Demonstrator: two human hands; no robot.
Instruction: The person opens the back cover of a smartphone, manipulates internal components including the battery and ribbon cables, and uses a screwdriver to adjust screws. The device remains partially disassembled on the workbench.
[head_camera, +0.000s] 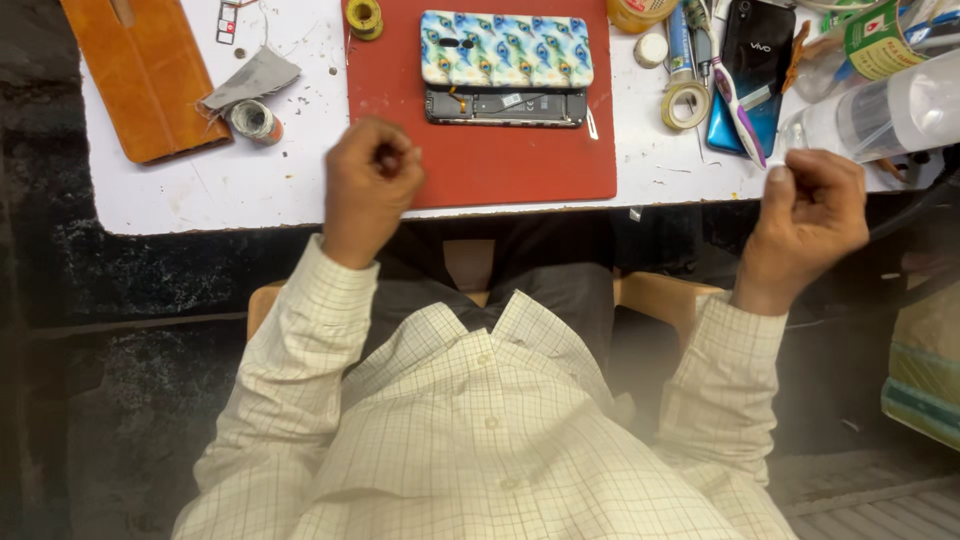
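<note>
left hand (368, 185) curled into a fist, empty, at near edge of red rectangular work mat (480, 160) | right hand (810, 215) fisted, empty, off table edge | beyond: opened black phone body (505, 107) under peacock-patterned phone cover (505, 48) | step, judged: pause between handling; next grasp needs fingers uncurled

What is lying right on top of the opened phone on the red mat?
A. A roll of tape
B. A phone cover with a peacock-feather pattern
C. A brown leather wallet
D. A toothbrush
B: the patterned phone cover rests along the upper side of the opened phone on the red mat, while both closed hands, left and right, are off it.
</note>
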